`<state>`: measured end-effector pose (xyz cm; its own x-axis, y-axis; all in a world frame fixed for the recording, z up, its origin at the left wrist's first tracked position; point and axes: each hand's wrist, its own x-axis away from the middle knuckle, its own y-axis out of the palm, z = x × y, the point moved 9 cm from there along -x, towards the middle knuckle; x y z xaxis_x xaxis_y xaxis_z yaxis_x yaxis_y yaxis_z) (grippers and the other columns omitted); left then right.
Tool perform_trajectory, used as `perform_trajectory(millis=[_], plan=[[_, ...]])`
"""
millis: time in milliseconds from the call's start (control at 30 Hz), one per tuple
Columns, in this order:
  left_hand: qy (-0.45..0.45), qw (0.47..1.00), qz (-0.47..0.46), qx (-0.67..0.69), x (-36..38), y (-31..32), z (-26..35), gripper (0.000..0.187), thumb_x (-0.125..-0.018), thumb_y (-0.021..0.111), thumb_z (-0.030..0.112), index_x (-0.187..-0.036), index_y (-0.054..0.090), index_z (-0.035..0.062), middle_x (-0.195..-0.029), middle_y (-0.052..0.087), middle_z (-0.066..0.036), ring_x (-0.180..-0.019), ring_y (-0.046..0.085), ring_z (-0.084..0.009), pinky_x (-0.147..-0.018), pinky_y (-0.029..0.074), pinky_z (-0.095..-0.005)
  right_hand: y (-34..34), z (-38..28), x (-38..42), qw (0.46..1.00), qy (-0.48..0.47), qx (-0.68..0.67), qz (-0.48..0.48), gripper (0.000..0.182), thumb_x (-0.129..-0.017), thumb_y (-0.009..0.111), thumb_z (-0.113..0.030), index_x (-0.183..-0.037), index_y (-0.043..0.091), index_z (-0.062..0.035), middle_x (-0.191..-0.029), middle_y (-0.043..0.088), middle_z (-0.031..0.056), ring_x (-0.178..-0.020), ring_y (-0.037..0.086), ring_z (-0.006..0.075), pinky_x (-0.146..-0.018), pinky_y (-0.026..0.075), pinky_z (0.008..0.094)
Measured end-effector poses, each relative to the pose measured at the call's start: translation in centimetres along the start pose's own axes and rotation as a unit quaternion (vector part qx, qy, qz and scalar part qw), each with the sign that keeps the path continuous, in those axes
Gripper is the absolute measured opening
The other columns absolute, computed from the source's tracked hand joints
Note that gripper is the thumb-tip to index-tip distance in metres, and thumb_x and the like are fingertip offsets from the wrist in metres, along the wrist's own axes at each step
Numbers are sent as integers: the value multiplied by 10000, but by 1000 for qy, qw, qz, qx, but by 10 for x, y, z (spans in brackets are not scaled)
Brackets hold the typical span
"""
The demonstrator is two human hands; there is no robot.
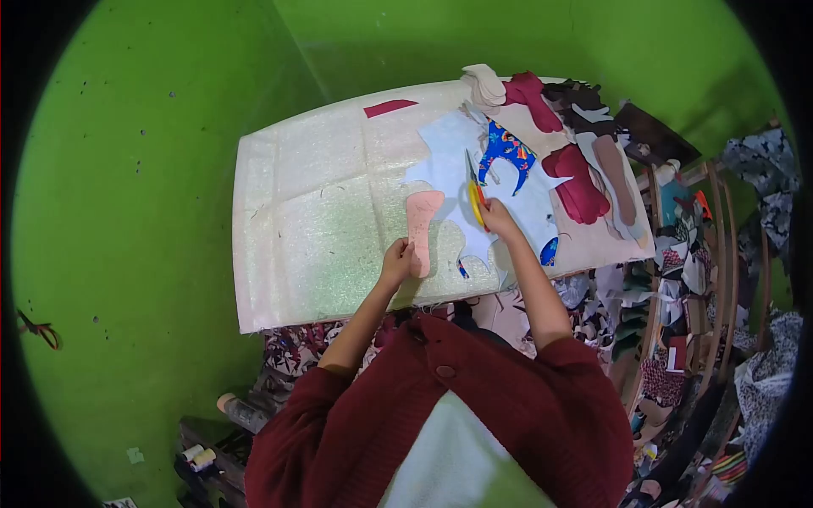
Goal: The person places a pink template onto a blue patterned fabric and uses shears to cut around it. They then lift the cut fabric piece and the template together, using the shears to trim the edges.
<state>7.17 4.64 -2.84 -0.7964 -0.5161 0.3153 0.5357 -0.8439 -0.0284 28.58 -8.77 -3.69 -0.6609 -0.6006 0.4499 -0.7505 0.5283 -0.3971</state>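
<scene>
My left hand [396, 260] is closed on the narrow end of a pink sole-shaped piece [423, 216], which has faint writing on it. My right hand [497, 217] grips scissors [475, 201] by their yellow and red handles, the blades pointing away from me. Below the scissors lies a pale blue sheet [453, 144] with curved cut-outs. On top of it is a blue floral fabric scrap [496, 144], just beyond my right hand. Whether the scissor blades are parted is hard to make out.
The pieces lie on a pale, plastic-covered table [292, 216]. Maroon sole-shaped pieces [578, 186], a brown one [611, 169] and cream ones [484, 85] line its right side. A maroon strip [390, 108] is near the far edge. Wooden racks [730, 254] with scraps stand at right.
</scene>
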Motion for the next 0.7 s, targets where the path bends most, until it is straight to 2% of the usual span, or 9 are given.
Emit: perform_trajectory(millis=[33, 100, 167, 300, 367, 400, 500, 567, 700], plan=[[14, 1000, -4, -18, -2, 1, 5, 281, -848, 460, 147, -1087, 504, 6, -871, 579, -63, -777, 526, -101, -713, 416, -231, 3, -6, 28, 997, 7, -80, -9, 343, -840, 490, -256, -1041, 419, 13, -743, 523, 84, -609, 542, 139, -492, 412, 259], [16, 999, -17, -32, 1, 14, 1, 271, -846, 458, 137, -1071, 513, -3, -865, 579, -61, -774, 527, -103, -713, 415, -230, 1, 5, 80, 958, -18, -282, 42, 255, -856, 458, -229, -960, 460, 4, -699, 504, 18, -501, 464, 85, -417, 366, 213], [67, 990, -50, -111, -10, 28, 10, 259, -846, 459, 128, -1058, 519, -9, -871, 584, -61, -780, 531, -106, -704, 419, -234, -1, 22, 104, 939, -87, -330, 41, 235, -825, 521, -191, -975, 448, -26, -684, 482, 1, -507, 452, 76, -427, 362, 198], [111, 986, -66, -104, -20, 59, 30, 218, -825, 478, 87, -993, 545, -35, -808, 603, -66, -705, 548, -109, -637, 435, -237, -2, 47, 163, 926, -50, -358, 110, 282, -765, 610, -147, -941, 419, -35, -721, 482, 21, -523, 470, 76, -451, 394, 199], [74, 988, -132, -6, -21, 84, 29, 221, -809, 514, 77, -994, 543, -39, -829, 608, -72, -714, 552, -101, -644, 440, -226, 5, 56, 177, 888, -26, -452, 87, 295, -711, 661, -90, -855, 404, -67, -670, 474, 1, -448, 434, 52, -392, 360, 180], [74, 987, -141, -8, -18, 93, 35, 221, -809, 514, 77, -994, 543, -39, -829, 608, -72, -714, 552, -101, -644, 440, -226, 3, 49, 181, 897, -38, -428, 105, 223, -739, 626, -85, -812, 415, -81, -590, 429, -20, -392, 371, 43, -362, 297, 187], [-10, 970, -242, 32, -4, 129, 35, 246, -802, 538, 83, -1017, 539, -37, -876, 605, -72, -753, 558, -92, -677, 445, -215, -4, 42, 180, 882, -74, -435, 166, 230, -730, 636, -88, -800, 417, -84, -578, 427, -24, -397, 380, 40, -362, 297, 181], [-32, 949, -308, 54, 9, 149, 34, 273, -804, 546, 95, -1049, 531, -25, -918, 599, -65, -796, 558, -90, -713, 445, -214, -8, 37, 176, 878, -71, -432, 192, 249, -720, 643, -78, -794, 405, -85, -590, 441, -22, -404, 389, 40, -364, 303, 178], [-12, 937, -347, 45, 19, 161, 37, 295, -804, 552, 101, -1064, 520, -34, -935, 595, -61, -800, 558, -88, -736, 440, -213, -11, 41, 172, 858, -55, -467, 204, 361, -675, 668, -33, -865, 362, -65, -750, 507, 34, -533, 468, 55, -385, 343, 165]])
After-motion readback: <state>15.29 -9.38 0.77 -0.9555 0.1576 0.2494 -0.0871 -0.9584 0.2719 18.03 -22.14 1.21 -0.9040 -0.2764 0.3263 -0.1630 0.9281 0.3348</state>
